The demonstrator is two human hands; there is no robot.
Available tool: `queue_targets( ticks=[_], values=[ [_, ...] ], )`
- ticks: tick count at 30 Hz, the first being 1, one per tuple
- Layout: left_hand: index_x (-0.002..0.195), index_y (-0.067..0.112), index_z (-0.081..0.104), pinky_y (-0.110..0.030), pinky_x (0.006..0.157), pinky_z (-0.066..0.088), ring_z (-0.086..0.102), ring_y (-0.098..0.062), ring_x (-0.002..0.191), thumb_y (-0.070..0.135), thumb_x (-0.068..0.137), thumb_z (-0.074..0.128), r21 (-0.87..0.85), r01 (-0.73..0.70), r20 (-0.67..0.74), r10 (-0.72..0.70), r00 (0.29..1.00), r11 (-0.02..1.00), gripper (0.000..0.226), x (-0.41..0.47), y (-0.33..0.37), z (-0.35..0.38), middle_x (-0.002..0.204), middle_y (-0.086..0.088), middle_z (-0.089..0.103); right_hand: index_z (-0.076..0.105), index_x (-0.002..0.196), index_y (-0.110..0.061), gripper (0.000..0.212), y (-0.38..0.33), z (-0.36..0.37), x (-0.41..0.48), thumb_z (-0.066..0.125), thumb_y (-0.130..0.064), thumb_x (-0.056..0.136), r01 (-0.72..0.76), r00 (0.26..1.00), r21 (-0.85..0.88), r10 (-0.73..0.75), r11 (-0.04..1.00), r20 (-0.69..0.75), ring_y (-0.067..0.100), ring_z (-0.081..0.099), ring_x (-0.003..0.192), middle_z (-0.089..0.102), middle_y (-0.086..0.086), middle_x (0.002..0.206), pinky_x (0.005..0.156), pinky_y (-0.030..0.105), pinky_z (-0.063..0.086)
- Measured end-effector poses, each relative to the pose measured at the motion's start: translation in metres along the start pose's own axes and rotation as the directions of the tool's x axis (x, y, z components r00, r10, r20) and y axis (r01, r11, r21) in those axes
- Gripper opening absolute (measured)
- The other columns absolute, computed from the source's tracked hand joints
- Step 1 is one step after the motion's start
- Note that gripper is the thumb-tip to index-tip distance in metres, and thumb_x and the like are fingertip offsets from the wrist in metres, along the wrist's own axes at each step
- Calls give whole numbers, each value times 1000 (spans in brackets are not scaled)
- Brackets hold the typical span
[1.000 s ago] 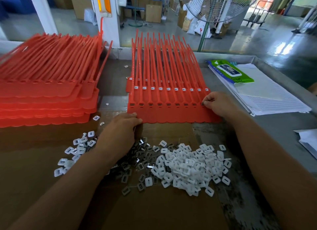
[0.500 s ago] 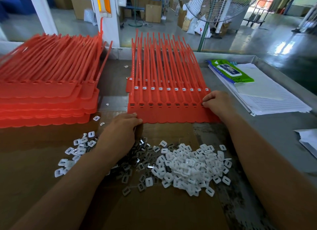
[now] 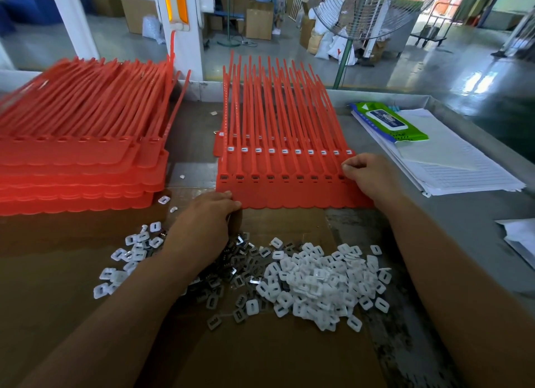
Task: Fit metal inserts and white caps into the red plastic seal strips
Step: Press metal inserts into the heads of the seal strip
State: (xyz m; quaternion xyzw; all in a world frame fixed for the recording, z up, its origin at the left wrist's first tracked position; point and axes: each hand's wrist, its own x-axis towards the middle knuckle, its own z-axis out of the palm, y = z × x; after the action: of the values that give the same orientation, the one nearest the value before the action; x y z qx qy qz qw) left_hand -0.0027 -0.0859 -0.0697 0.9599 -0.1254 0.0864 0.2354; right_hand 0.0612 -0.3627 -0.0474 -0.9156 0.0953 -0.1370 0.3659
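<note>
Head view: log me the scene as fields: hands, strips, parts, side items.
left hand: over inserts, fingertips at strips' near-left corner
right hand: fingers curled at rightmost near socket; contents hidden
sockets: near row uncapped, back row capped
caps: loose pile on cardboard
stack: more red strips, far left
right side: wipes pack on papers

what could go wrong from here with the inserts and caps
1. The left hand and its forearm lie right over the metal inserts; a sweep could scatter them among the white caps, and the two piles overlap.
2. The right hand covers the end socket of the red seal strip sheet, so a crooked insert there might go unnoticed.
</note>
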Motion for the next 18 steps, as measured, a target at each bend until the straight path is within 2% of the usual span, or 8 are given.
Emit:
queue_targets(
  ticks=[3, 6, 10, 12, 15, 18],
  values=[
    [121, 19, 57, -26, 104, 26, 38, -16, 127, 1, 88, 43, 4, 2, 1, -2, 1000, 1000, 40, -1, 0, -1, 137, 0, 45, 64, 88, -23, 8, -15, -1, -16, 60, -16, 86, 87, 996, 39, -87, 995, -18, 1, 50, 75, 57, -9, 83, 72, 20, 37],
    [122, 19, 56, -26, 104, 26, 38, -16, 127, 1, 88, 43, 12, 3, 7, -3, 1000, 1000, 41, -1, 2, -2, 138, 0, 45, 60, 78, -26, 16, -39, -2, -39, 61, -12, 85, 218, 967, 74, -226, 973, 120, -4, 52, 76, 56, -17, 78, 68, 12, 38],
    [123, 20, 55, -28, 105, 27, 37, -16, 128, 1, 88, 43, 21, 7, 16, -8, 1000, 1000, 41, -1, 2, -3, 139, 1, 44, 59, 75, -33, 18, -74, -1, -72, 63, -18, 84, 335, 849, 69, -333, 940, 410, -13, 55, 70, 58, -22, 75, 60, 1, 41],
    [123, 21, 55, -28, 104, 27, 37, -16, 128, 2, 88, 43, 26, 11, 19, -11, 1000, 1000, 41, -2, 3, -4, 139, 1, 43, 60, 75, -32, 15, -86, 5, -88, 64, -20, 83, 386, 768, 67, -361, 920, 528, -16, 55, 69, 58, -21, 72, 62, 2, 44],
    [124, 21, 54, -27, 103, 27, 36, -15, 128, 3, 88, 43, 28, 7, 17, -8, 1000, 1000, 42, -2, 4, -5, 139, 2, 43, 68, 82, -25, 3, -94, 15, -105, 67, -23, 81, 452, 677, 57, -383, 890, 629, -12, 55, 66, 58, -22, 71, 66, 4, 45],
    [124, 20, 54, -28, 104, 27, 36, -16, 129, 2, 87, 43, 26, 2, 21, -3, 1000, 1000, 42, -3, 4, -5, 139, 1, 43, 71, 93, -19, 13, -94, 21, -111, 67, -20, 81, 500, 636, 20, -382, 866, 670, -12, 50, 66, 60, -20, 79, 68, 1, 40]
  ],
)
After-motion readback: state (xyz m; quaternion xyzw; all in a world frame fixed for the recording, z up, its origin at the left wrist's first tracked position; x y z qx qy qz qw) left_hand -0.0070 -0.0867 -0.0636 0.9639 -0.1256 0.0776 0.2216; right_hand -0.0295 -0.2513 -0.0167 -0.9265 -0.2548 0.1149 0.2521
